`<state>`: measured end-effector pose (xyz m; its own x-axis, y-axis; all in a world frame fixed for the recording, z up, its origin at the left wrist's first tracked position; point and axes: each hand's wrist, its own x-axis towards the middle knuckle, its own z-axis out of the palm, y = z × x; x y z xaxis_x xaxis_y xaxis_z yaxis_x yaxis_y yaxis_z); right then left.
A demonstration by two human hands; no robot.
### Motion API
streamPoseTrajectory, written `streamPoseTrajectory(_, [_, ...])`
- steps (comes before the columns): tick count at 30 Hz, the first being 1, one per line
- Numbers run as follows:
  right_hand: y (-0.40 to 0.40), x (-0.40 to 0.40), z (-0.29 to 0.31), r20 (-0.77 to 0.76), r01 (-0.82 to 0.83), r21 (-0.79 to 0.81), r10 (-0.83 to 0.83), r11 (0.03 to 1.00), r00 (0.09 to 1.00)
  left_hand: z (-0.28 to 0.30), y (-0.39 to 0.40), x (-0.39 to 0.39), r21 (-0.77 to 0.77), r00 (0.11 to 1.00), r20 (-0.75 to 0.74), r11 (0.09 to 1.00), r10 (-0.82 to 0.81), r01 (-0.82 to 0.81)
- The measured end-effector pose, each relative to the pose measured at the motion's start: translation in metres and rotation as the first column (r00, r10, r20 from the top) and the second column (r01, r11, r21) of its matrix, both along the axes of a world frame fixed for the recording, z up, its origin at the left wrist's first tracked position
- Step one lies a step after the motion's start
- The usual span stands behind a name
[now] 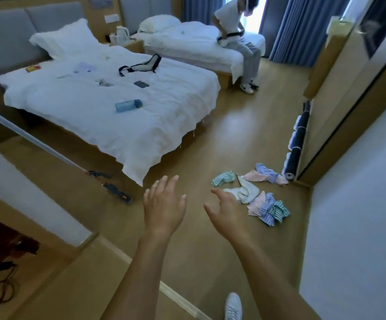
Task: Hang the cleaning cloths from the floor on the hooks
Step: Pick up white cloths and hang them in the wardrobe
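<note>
Cleaning cloths (254, 192) lie crumpled in a loose heap on the floor (222, 139) beside the wall, so your left hand (163, 204) and right hand (227, 210) reach toward them, fingers spread and holding nothing, no hooks in view.

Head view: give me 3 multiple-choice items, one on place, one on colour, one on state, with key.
1. Where do the cloths lie?
A. on the bed
B. on the floor by the wall
C. on hooks

2. What colour is the bottle on the near bed?
A. blue
B. red
C. yellow

3. What are the hands doing?
A. both grip cloths
B. both are open, holding nothing
C. one holds the mop

Key: 1 B, they sit on the wood floor. 2 A, it is plainly blue. 3 B, the left hand and right hand have spread fingers above the floor.
</note>
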<state>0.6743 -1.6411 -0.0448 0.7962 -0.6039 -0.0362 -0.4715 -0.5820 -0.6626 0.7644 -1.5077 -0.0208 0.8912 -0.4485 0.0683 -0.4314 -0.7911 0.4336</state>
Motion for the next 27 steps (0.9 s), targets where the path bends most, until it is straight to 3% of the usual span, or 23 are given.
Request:
streamPoseTrajectory(8, [-0.162,-0.035,-0.006,-0.051,0.162,0.060,-0.159,0.985,0.986,-0.020,-0.177,-0.014,0.024,0.989,-0.023,0.989,-0.147,0.147])
streamPoseTrajectory(16, [-0.263,-0.051,-0.018,-0.095,0.227,0.054,-0.222,0.972,0.971,-0.040,-0.287,-0.003,0.053,0.973,-0.079,0.974,-0.216,0.220])
streamPoseTrajectory(27, [-0.395,0.008,-0.061,-0.195,0.363,0.089,-0.342,0.927,0.919,-0.093,-0.434,0.085,0.071,0.931,-0.176,0.939,-0.320,0.336])
